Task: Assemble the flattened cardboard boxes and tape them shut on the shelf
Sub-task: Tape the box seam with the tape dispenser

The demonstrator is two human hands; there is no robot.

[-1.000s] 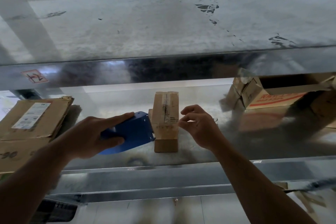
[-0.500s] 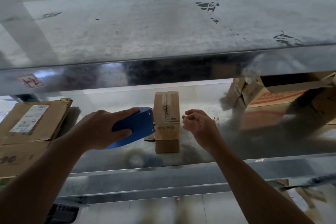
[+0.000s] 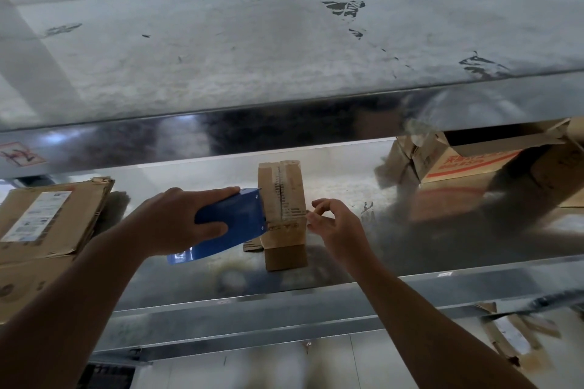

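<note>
While the left hand (image 3: 177,224) grips the blue tape dispenser (image 3: 234,224) against the small upright brown cardboard box (image 3: 284,199) at frame centre on the metal shelf (image 3: 410,265), the right hand (image 3: 338,227) hovers loosely curled just beside it, and I cannot tell whether it holds anything. Unbraced, the box may tip or slide toward frame right.

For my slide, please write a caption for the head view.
Left hand holds a blue tape dispenser against a small cardboard box on a metal shelf, right hand at its other side.
</note>
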